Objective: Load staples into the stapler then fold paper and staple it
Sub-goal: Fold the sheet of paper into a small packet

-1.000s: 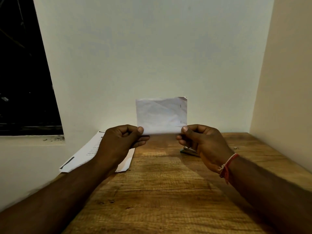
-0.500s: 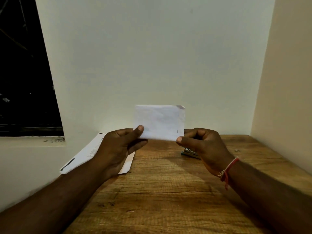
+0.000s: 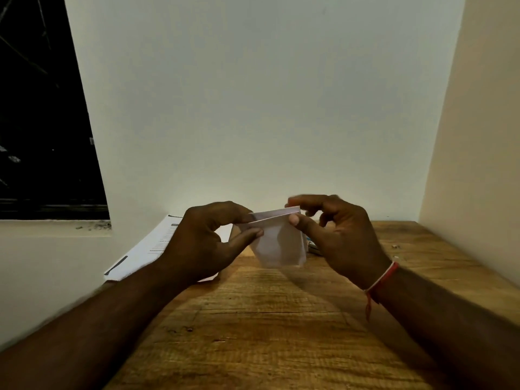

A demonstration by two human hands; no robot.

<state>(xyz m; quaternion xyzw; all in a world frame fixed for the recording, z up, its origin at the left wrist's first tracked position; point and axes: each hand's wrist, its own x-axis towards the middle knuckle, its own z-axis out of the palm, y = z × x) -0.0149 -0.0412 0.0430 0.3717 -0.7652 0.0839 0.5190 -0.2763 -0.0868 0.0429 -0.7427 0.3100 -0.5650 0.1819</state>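
Observation:
A small folded white paper hangs above the wooden table, its top edge bent over towards me. My left hand pinches its upper left corner between thumb and fingers. My right hand pinches the upper right corner, thumb in front, fingers behind. The stapler lies on the table just behind the paper; only a small sliver of it shows beside my right hand.
A stack of printed sheets lies at the table's far left, against the wall. A tiny bit of debris sits at the far right. Walls close the table at the back and right; a dark window is on the left.
The paper stood upright and higher before; both hands have lowered it and tipped its top edge forward and down, so it now hangs below my fingers.

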